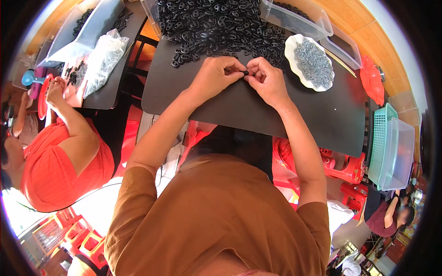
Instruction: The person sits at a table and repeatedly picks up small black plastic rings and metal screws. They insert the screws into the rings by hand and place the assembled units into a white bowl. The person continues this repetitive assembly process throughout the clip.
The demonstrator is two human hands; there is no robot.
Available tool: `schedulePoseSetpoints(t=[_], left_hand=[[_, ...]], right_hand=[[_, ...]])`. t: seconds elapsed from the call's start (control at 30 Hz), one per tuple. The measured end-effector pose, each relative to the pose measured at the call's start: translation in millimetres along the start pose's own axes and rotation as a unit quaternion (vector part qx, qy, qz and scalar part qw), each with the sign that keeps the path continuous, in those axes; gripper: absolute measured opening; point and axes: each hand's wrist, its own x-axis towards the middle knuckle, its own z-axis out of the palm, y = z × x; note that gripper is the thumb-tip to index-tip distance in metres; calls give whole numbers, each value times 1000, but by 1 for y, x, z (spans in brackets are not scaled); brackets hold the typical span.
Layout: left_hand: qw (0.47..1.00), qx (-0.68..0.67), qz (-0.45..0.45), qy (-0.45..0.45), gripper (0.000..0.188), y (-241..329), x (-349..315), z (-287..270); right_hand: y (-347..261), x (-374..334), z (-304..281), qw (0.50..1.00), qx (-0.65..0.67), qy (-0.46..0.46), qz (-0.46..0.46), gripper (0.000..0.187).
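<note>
Over the dark table (207, 99), my left hand (216, 76) and my right hand (267, 83) meet fingertip to fingertip. Both pinch one small black plastic part (245, 73) between thumb and fingers; most of it is hidden by the fingertips. Just beyond my hands spreads a big heap of flat black oval plastic pieces with holes (212, 27). To the right of my right hand stands a white scalloped dish (292, 60), filled with small silvery metal pieces (314, 63) that look like screws or pins.
Clear plastic bins (299, 23) stand at the back right, near a red scalloped dish (371, 80). A turquoise basket (380, 138) is beyond the right edge. At the left table, a person in red (69, 161) works beside a plastic bag (103, 64). Red stools (350, 168) stand below.
</note>
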Motion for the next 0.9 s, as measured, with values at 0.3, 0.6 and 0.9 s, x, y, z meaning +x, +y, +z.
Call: schedulePoseSetpoints(t=[0.3,0.6,0.9], left_hand=[[1000,7,4,11,11,0,-1,3],[999,31,6,-2,11,0,-4,0],[999,41,21,1,10,-1,-4,-1]], right_hand=[[0,-2,1,1000,-23,7,-10,22],[-3,-3,2,998,-45,12,-40,21],[-2,-5,1,996,-42,14,-73,16]])
